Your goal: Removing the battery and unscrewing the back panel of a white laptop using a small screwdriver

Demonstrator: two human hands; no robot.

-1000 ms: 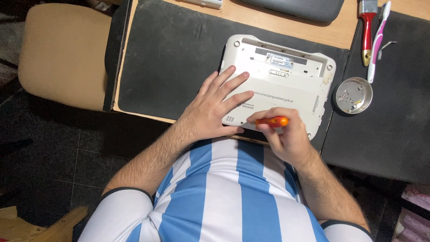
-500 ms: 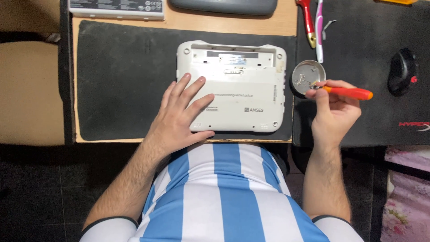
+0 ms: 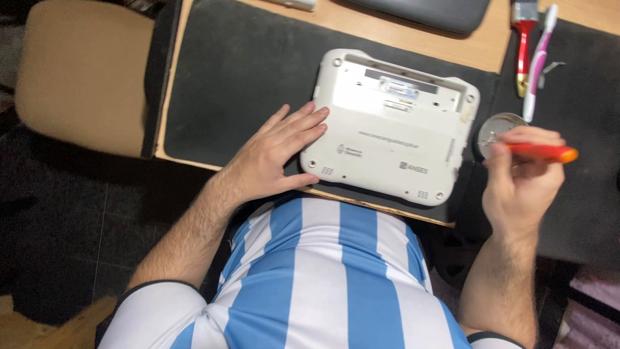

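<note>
A small white laptop (image 3: 394,129) lies upside down on a black mat (image 3: 239,77), its empty battery bay at the far edge. My left hand (image 3: 274,155) rests flat against the laptop's left edge, fingers spread onto the mat. My right hand (image 3: 523,178) holds an orange-handled screwdriver (image 3: 542,152) sideways, its tip over a small round metal dish (image 3: 500,123) to the right of the laptop. The hand covers the near half of the dish.
A red-handled brush (image 3: 523,45) and a pink-and-white toothbrush (image 3: 537,61) lie beyond the dish. A dark grey case (image 3: 420,13) sits at the far edge of the wooden desk. A tan chair seat (image 3: 84,77) stands left of the desk.
My right hand left the laptop's near edge with the screwdriver and went right to the metal dish. My left hand slid off the laptop's underside to its left edge. The view shifted.
</note>
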